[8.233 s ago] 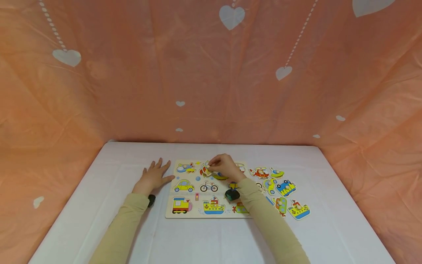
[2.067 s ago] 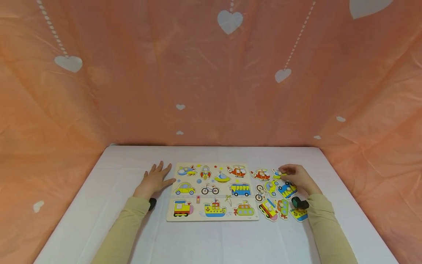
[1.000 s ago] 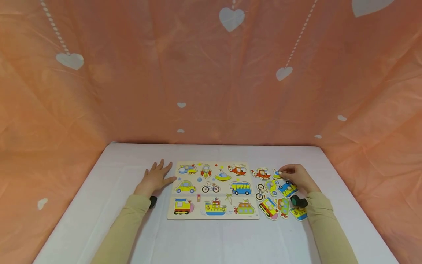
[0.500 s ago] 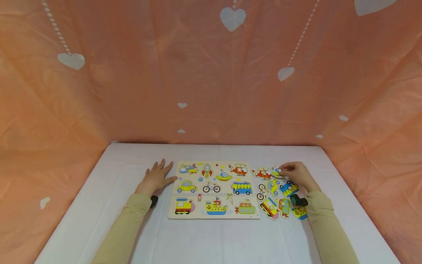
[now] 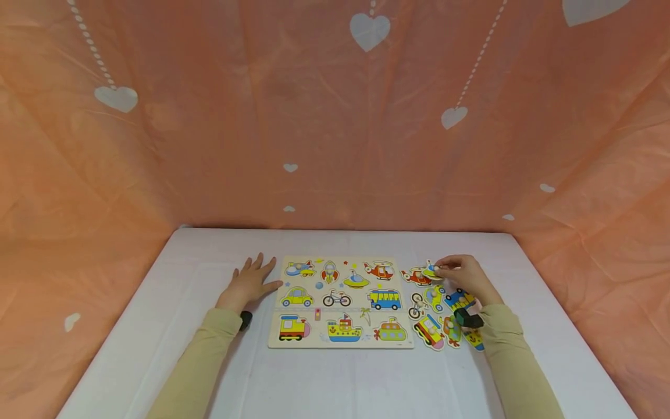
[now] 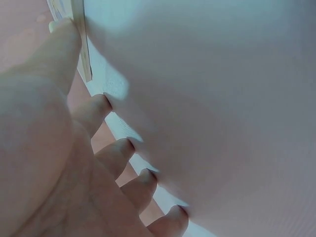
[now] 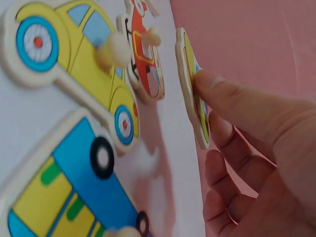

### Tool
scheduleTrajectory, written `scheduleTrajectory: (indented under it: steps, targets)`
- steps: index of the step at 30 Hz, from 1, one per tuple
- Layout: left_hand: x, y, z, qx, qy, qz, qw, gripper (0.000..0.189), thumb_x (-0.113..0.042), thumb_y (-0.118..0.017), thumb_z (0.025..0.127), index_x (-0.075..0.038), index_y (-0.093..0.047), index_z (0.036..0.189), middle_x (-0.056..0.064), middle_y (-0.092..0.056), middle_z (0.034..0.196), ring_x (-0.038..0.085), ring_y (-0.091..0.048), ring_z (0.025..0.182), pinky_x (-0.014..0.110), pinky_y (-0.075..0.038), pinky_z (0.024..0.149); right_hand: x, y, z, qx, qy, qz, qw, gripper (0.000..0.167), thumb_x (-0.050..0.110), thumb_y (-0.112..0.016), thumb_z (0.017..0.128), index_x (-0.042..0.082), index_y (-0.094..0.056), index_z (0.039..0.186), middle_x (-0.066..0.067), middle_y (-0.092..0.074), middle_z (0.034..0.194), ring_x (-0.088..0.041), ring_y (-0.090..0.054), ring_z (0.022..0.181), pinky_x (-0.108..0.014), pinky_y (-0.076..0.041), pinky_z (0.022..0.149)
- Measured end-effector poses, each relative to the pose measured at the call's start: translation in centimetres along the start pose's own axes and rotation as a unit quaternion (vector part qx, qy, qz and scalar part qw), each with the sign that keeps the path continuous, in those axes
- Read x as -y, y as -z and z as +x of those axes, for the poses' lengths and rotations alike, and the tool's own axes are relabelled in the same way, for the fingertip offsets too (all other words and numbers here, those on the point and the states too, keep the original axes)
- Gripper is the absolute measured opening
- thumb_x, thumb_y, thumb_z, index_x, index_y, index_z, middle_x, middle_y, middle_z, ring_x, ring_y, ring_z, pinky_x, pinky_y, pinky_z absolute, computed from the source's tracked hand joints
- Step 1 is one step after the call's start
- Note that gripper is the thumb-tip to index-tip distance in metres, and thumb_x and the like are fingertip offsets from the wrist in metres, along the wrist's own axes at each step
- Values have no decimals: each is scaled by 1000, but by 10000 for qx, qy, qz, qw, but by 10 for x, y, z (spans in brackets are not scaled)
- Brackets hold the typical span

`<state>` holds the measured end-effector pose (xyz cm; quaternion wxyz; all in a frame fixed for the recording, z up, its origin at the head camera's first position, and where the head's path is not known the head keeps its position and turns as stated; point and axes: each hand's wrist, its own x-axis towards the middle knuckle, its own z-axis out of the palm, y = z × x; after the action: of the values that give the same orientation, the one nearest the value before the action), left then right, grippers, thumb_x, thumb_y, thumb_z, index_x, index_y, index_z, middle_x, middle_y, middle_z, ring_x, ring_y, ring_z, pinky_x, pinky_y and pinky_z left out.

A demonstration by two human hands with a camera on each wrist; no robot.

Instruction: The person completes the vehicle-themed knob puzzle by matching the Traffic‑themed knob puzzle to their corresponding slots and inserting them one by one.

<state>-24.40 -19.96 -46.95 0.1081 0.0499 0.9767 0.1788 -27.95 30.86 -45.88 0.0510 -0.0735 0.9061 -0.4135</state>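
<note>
Saucer piece (image 5: 430,270) is pinched in the right hand (image 5: 464,276), left hand (image 5: 247,286) splayed: pick-up looks made, placing calls for a nine-o'clock carry to the printed saucer (image 5: 356,281).

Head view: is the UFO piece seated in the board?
No, the right hand pinches the UFO piece beside the board, near the loose helicopter piece.

Free air over puzzle board (image 5: 332,312), helicopter piece (image 5: 413,276) between it and right fingers (image 7: 237,145)
</note>
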Motion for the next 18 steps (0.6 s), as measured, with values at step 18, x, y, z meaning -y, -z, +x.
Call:
scheduleTrajectory:
  steps: [18]
  targets:
    - [-2,1,-1,-53,-49,105,9999,75,-44,-60,92,-7,-30,150,29,-14,153,53,-8,137,69,-9,105,24,-22,10,122,291,44,9995,25,22,-74,85,3,-71,101,-9,-63,92,-26,-52,87,-33,-46,71]
